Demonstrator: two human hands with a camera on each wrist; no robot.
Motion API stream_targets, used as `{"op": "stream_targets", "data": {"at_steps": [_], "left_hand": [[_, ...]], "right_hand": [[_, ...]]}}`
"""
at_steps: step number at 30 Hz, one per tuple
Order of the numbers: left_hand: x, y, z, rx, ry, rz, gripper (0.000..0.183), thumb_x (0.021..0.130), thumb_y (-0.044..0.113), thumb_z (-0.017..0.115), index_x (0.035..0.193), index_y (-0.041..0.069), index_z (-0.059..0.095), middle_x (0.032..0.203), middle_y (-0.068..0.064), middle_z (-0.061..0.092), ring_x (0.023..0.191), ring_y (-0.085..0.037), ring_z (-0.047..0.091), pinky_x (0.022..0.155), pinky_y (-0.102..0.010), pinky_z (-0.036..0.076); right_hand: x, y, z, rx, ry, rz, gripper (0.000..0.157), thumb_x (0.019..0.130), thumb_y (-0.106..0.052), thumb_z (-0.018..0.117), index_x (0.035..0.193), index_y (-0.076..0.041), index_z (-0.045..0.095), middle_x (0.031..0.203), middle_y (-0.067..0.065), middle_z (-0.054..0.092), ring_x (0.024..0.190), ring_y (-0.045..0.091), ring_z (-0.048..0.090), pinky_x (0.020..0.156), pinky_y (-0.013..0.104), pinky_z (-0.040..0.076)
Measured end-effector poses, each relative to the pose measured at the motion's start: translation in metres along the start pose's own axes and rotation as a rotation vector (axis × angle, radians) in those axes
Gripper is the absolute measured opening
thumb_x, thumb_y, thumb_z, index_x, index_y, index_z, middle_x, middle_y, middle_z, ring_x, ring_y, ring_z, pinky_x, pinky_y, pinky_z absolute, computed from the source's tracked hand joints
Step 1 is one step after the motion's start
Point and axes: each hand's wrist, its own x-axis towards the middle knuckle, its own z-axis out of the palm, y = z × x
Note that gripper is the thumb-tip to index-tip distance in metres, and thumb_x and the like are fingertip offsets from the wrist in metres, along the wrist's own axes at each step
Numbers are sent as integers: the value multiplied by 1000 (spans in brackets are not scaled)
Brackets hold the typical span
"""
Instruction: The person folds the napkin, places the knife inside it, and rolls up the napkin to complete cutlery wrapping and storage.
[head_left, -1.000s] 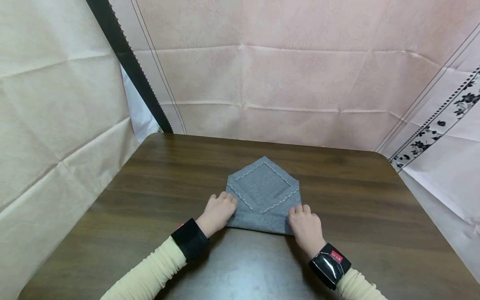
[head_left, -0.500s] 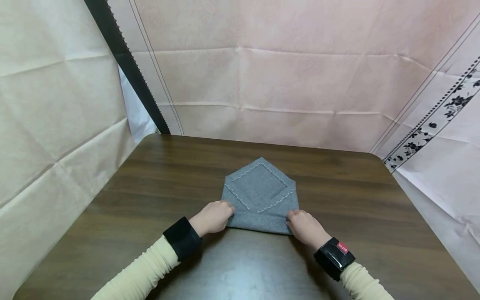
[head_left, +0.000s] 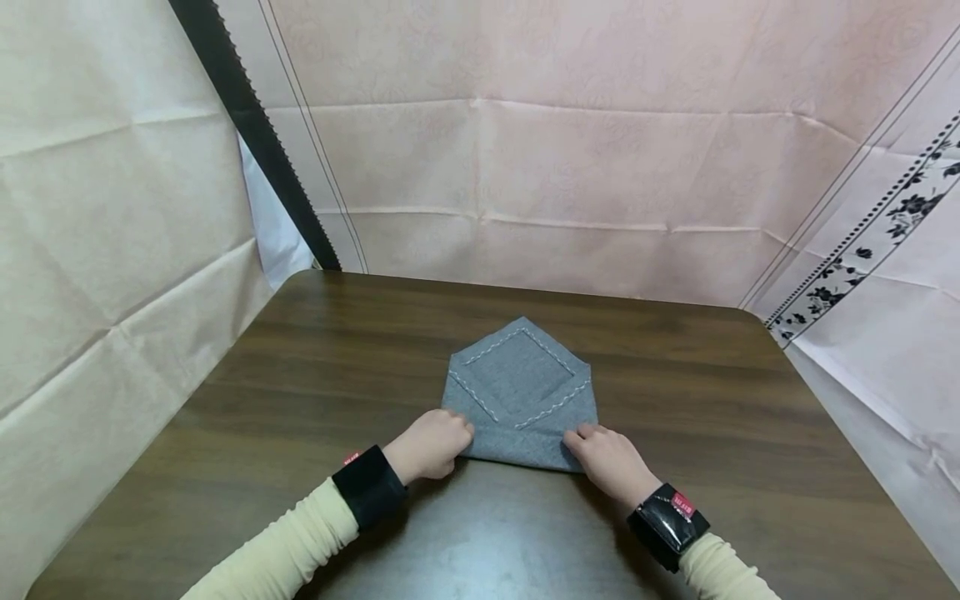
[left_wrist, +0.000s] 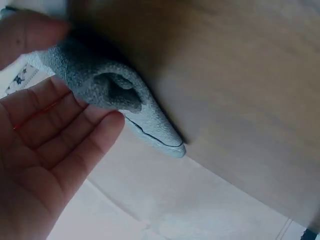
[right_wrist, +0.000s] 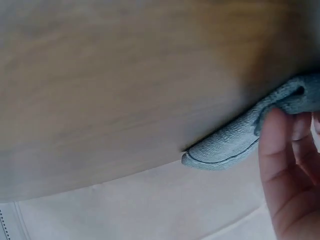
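Note:
A grey-blue cloth [head_left: 521,375] with white dashed stitching in a diamond lies on the table, its pointed end facing away. Its near edge is folded over into a thick roll [head_left: 517,447]. At the near left corner my left hand [head_left: 429,443] holds the roll; in the left wrist view the rolled end [left_wrist: 107,82] sits between thumb and fingers. My right hand [head_left: 611,460] grips the near right corner. From the right wrist, the fingertips press on the coiled end of the cloth [right_wrist: 225,145], with the thumb out of sight.
The brown wooden table [head_left: 300,375] has rounded far corners. Behind it hangs a creased pinkish sheet [head_left: 570,167], with a pale sheet [head_left: 112,250] at the left and a floral-bordered one [head_left: 915,333] at the right. Black bands [head_left: 667,527] wrap both wrists.
Both hands have come slightly nearer along the cloth's sides to its near corners, and their fingers have drawn in closer round the roll. The head view has shifted a little.

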Motion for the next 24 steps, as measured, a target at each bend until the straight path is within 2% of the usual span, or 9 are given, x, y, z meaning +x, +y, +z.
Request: {"op": "stream_targets", "data": {"at_steps": [4, 8, 13, 17, 20, 24], "left_hand": [[1, 6, -1, 100, 30, 39, 11, 70, 6, 69, 67, 13, 62, 65, 0, 58, 59, -15, 56, 51, -26, 45], [-1, 9, -3, 127, 48, 50, 14, 71, 5, 70, 63, 15, 62, 63, 1, 57, 55, -14, 54, 49, -26, 43], [-5, 11, -4, 68, 32, 41, 17, 66, 2, 69, 59, 15, 59, 60, 1, 55, 51, -12, 50, 48, -25, 41], [-8, 10, -3, -31, -1, 6, 19, 64, -1, 66, 58, 14, 57, 56, 2, 50, 49, -8, 40, 46, -23, 37], [-10, 8, -4, -98, -6, -21, 19, 64, -2, 64, 58, 14, 57, 56, 3, 48, 49, -7, 37, 45, -23, 35], [-12, 7, -6, -126, 13, -27, 16, 62, -3, 63, 59, 13, 58, 58, 1, 49, 49, -8, 41, 46, -23, 37]], "right_hand": [[-3, -5, -3, -26, 0, -19, 17, 73, 6, 62, 73, -10, 57, 65, -1, 49, 57, 15, 52, 46, 27, 41], [-8, -12, -8, -32, -10, -21, 16, 73, 5, 63, 73, -10, 57, 66, -1, 50, 58, 16, 53, 45, 28, 41], [-15, -19, -12, -58, 27, -44, 14, 69, 4, 63, 71, -9, 58, 67, 1, 48, 62, 18, 50, 46, 29, 41], [-21, -23, -16, -59, 62, -106, 14, 64, 6, 62, 69, -7, 60, 72, 3, 48, 68, 18, 48, 54, 29, 44], [-24, -25, -18, -36, 42, -129, 12, 65, 6, 61, 72, -5, 63, 77, 3, 49, 72, 17, 49, 60, 29, 46], [-27, -28, -21, -24, 18, -126, 8, 66, 0, 60, 73, -4, 62, 78, 3, 50, 70, 18, 51, 59, 31, 45]]}}
